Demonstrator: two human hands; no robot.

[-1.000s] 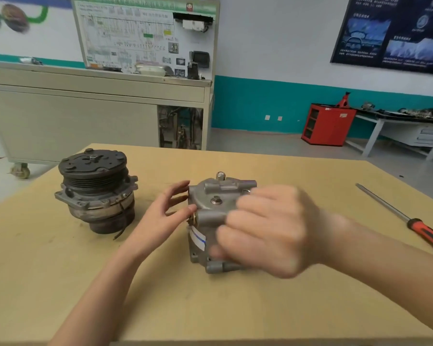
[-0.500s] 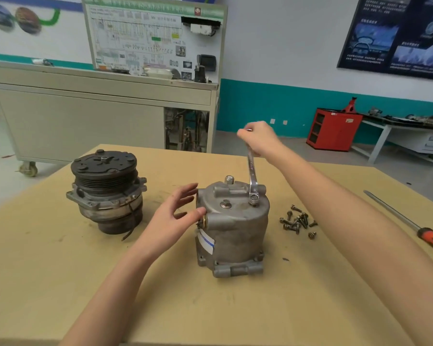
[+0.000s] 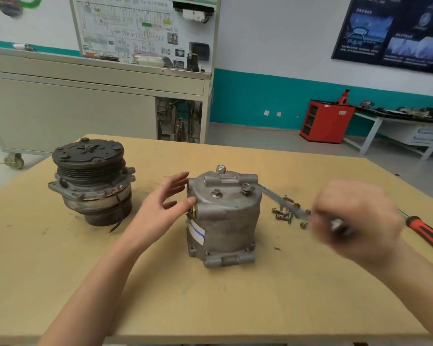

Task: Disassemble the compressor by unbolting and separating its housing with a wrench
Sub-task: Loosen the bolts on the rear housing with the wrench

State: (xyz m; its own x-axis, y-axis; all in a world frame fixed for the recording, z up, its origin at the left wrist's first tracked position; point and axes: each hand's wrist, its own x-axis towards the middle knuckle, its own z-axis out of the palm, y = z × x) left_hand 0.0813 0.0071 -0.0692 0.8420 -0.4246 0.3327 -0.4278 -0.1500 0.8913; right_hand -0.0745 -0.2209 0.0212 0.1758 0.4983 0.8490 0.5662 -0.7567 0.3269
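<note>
The grey compressor housing (image 3: 224, 221) stands upright in the middle of the wooden table (image 3: 210, 300). My left hand (image 3: 164, 203) rests against its left side, fingers spread, thumb by a brass port. My right hand (image 3: 355, 218), blurred by motion, grips the handle end of a wrench (image 3: 276, 198). The wrench's ring end sits on a bolt (image 3: 246, 189) on the housing's top right. A second bolt (image 3: 216, 193) stands on top near the middle.
The separated pulley and clutch half (image 3: 93, 181) stands on the table at the left. Several loose bolts (image 3: 289, 213) lie right of the housing. A red-handled screwdriver (image 3: 425, 232) lies at the right edge. A cabinet and red box stand beyond the table.
My right hand has swung the wrench handle from the far side of the housing round to the right, turning on the same bolt. My left hand has stayed on the housing.
</note>
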